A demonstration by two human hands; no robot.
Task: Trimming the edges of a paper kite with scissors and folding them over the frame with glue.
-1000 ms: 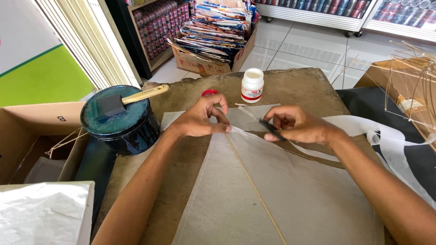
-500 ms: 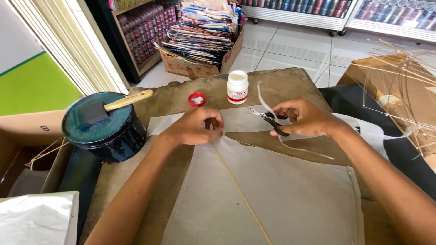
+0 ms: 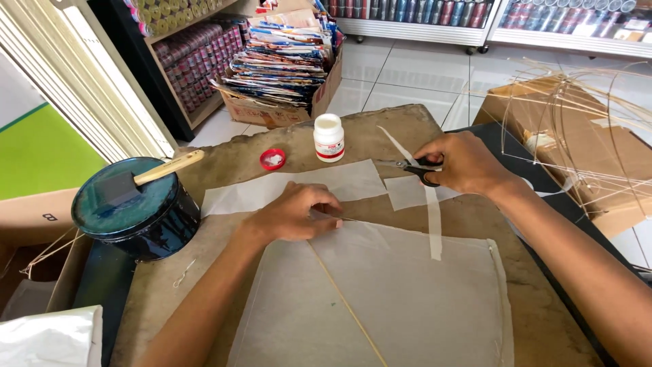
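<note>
My left hand (image 3: 299,212) presses down on the top corner of a translucent paper sheet (image 3: 401,299), where a thin bamboo stick (image 3: 343,299) runs diagonally under the paper. My right hand (image 3: 462,162) holds black-handled scissors (image 3: 411,167) above the brown work surface (image 3: 224,245), blades pointing left. A narrow cut strip of paper (image 3: 432,217) hangs down from near the scissors over the sheet. Other paper offcuts (image 3: 299,187) lie behind my left hand.
A white glue bottle (image 3: 329,138) and its red cap (image 3: 272,159) stand at the back. A dark round tin (image 3: 132,211) with a foam brush (image 3: 146,180) sits at the left. Bamboo frames (image 3: 577,129) lie on a cardboard box at the right. A box of stacked printed sheets (image 3: 282,64) stands behind.
My right hand has moved right and away with the scissors, and a cut paper strip now trails from it. My left hand stays on the sheet's corner.
</note>
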